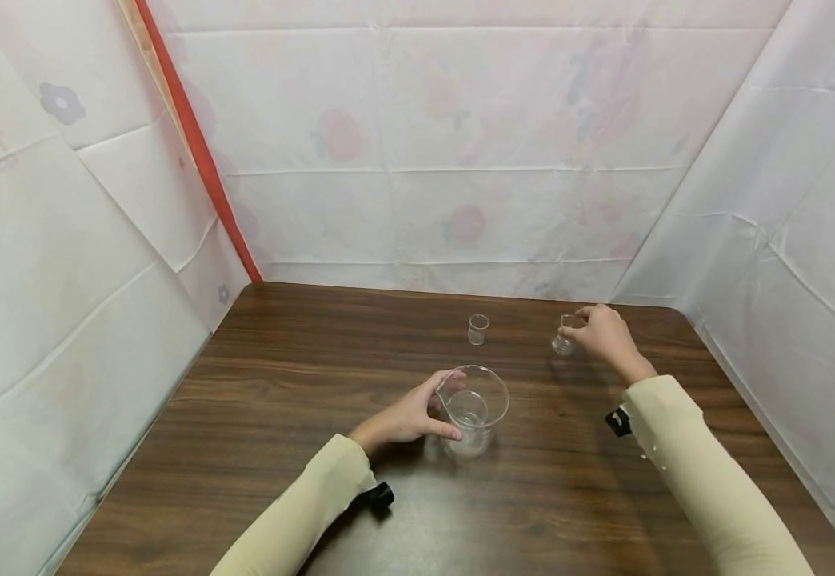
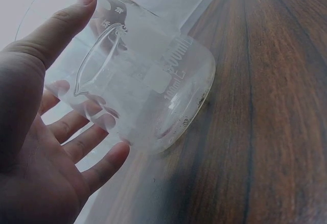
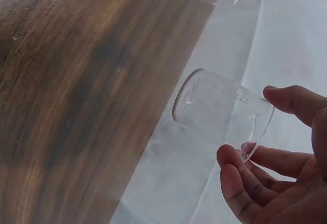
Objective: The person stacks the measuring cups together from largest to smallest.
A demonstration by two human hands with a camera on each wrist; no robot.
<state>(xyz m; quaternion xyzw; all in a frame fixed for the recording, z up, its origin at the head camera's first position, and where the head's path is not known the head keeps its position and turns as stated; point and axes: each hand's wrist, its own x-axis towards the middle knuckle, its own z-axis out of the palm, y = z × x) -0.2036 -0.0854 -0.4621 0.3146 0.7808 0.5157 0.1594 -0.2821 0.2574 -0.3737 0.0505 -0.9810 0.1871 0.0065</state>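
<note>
A large clear glass beaker (image 1: 489, 428) stands near the middle of the table; a smaller round glass rim shows inside it. My left hand (image 1: 403, 412) holds its left side, thumb in front and fingers behind, as the left wrist view also shows. Farther right, my right hand (image 1: 608, 340) pinches a small graduated beaker (image 3: 219, 106) by its rim between thumb and fingers. Whether its base touches the table, I cannot tell. Another small beaker (image 1: 477, 332) stands upright behind the large one, apart from both hands.
The brown wood-grain table (image 1: 266, 384) meets a pale patterned cloth (image 1: 417, 216) along its back edge. More cloth hangs at the left and right sides. A red strip (image 1: 201, 160) runs down the back left corner. Black wrist cameras sit at both sleeves.
</note>
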